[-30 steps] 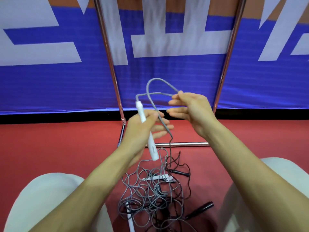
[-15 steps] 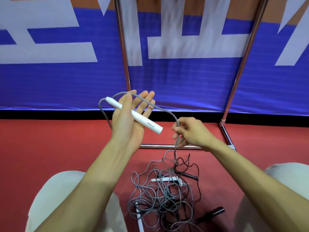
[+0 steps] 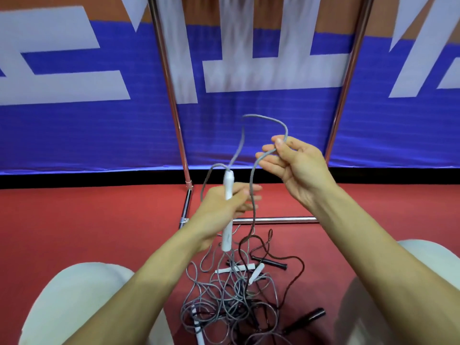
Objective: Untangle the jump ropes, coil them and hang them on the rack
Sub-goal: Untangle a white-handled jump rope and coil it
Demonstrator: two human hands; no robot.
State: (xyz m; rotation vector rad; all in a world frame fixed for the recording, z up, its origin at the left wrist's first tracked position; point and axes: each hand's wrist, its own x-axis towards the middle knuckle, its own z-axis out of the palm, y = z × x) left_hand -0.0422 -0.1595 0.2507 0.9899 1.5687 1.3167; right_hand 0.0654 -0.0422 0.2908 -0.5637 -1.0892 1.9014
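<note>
Gripping white handle in left hand; right hand pinching grey rope.

Rack top cut off; rope tangle apparently runs past bottom edge.

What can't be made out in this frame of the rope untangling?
Head view only:
- Rack: top cut off by the upper edge.
- Rope tangle: runs past the bottom edge; rope count unclear.
- White handle: middle hidden by the gripping left hand, whose fingers are blurred.
- Grey rope: lost in the tangle below the pinching right hand.
</note>
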